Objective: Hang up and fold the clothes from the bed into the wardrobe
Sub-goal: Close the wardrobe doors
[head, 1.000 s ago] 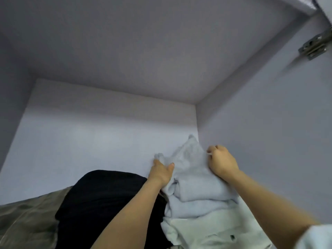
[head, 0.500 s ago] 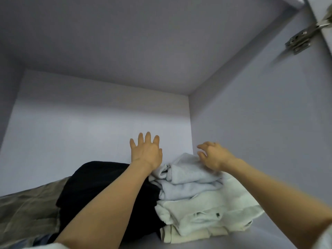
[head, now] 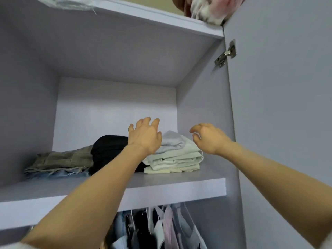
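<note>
step: folded stack (head: 177, 157) placed on wardrobe shelf (head: 161, 186), right side, beside black garment (head: 109, 150) | left hand (head: 144, 136) grip: fingers apart, empty, above stack | right hand (head: 209, 139) grip: loosely curled, empty, just right of stack | next: likely fetch another garment from the bed | text/labels: none readable

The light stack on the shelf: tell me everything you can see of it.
The light stack is folded soft cloth in layers: a pale blue piece on top, pale green below, cream at the bottom. It sits flat on the shelf, near the wardrobe's right wall, edges roughly even. A black garment lies against its left side. The left hand is in front of its left part; contact is unclear. The right hand holds nothing.
</note>
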A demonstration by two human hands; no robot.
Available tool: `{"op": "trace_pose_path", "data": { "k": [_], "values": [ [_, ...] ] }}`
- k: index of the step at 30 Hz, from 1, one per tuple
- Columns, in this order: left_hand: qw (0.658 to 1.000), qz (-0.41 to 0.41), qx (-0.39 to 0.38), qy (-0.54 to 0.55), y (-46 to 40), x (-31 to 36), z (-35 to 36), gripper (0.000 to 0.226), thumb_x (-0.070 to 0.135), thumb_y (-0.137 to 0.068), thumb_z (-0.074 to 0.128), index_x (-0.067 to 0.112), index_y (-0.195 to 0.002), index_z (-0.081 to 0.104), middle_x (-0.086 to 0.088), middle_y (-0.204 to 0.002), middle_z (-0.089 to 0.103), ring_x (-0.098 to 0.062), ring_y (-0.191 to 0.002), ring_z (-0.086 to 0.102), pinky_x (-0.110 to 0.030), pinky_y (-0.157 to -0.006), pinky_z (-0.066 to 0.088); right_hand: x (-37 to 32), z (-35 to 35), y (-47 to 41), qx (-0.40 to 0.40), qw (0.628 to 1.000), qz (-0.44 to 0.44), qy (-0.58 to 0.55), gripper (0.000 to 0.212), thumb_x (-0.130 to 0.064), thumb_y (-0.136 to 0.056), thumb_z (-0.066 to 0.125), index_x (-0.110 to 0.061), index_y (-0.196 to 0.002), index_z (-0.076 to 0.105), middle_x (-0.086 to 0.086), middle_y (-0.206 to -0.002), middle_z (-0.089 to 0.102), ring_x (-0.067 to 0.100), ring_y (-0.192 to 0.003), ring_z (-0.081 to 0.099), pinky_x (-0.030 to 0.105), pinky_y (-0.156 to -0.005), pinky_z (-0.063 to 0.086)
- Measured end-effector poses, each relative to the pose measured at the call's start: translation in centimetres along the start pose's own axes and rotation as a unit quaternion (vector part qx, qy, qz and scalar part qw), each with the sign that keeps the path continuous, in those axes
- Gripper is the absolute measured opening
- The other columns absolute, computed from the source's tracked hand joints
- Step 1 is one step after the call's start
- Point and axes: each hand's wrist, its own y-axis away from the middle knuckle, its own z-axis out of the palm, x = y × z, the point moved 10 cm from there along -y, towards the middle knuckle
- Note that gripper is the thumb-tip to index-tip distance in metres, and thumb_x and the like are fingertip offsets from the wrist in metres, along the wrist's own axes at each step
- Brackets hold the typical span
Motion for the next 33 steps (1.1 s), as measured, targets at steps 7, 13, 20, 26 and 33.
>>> {"op": "trace_pose_path", "data": {
  "k": [7, 13, 20, 26, 33],
  "values": [
    [0.997, 0.025, -0.047, 0.060, 11.1, 8.5, -5.6, 0.050, 0.028, -0.097, 0.038, 0.021, -0.145, 0.026, -0.006, -0.148, 0.028, -0.025, -0.135, 0.026, -0.045, -0.112, 0.020, 1.4, -7.5, 13.5, -0.025, 0.999, 0.019, -0.045, 0.035, -0.020, -0.096, 0.036, -0.017, -0.124, 0.055, 0.006, -0.128, 0.053, 0.025, -0.118, 0.048, 0.038, -0.097, 0.040],
    [0.975, 0.054, -0.031, 0.213, 20.0, 15.8, -8.7, 0.049, 0.021, -0.094, 0.046, 0.015, -0.142, 0.035, -0.007, -0.146, 0.034, -0.025, -0.133, 0.032, -0.041, -0.107, 0.028, 1.7, -14.7, 27.0, 0.092, 0.986, 0.059, -0.127, 0.031, -0.008, -0.092, 0.042, -0.009, -0.117, 0.061, 0.009, -0.119, 0.058, 0.028, -0.110, 0.054, 0.040, -0.093, 0.042],
    [0.955, 0.120, -0.051, 0.265, 29.1, 22.2, -9.2, 0.050, 0.016, -0.092, 0.050, 0.012, -0.140, 0.038, -0.008, -0.143, 0.038, -0.023, -0.132, 0.035, -0.032, -0.105, 0.022, 7.8, -21.9, 42.2, 0.248, 0.957, 0.151, -0.012, 0.038, 0.001, -0.078, 0.050, 0.000, -0.115, 0.058, 0.020, -0.120, 0.054, 0.038, -0.109, 0.050, 0.043, -0.088, 0.038],
    [0.954, 0.149, -0.117, 0.234, 32.7, 26.2, -9.8, 0.053, 0.018, -0.094, 0.044, 0.015, -0.145, 0.027, -0.005, -0.147, 0.031, -0.021, -0.134, 0.030, -0.037, -0.108, 0.024, 14.6, -13.6, 45.3, 0.045, 0.815, 0.459, -0.351, 0.056, -0.013, -0.092, 0.044, -0.005, -0.142, 0.021, 0.014, -0.099, 0.040, 0.026, -0.106, 0.048, 0.033, -0.088, 0.038],
    [0.961, 0.183, -0.085, 0.189, 33.3, 23.2, -12.4, 0.055, 0.018, -0.095, 0.043, 0.016, -0.146, 0.024, -0.007, -0.152, 0.021, -0.019, -0.139, 0.019, -0.035, -0.111, 0.020, 11.0, -13.1, 45.2, 0.128, 0.876, 0.382, -0.266, 0.014, -0.010, -0.081, 0.050, -0.014, -0.091, 0.040, 0.008, -0.095, 0.044, 0.021, -0.074, 0.044, 0.032, -0.070, 0.035]
  ]
}}
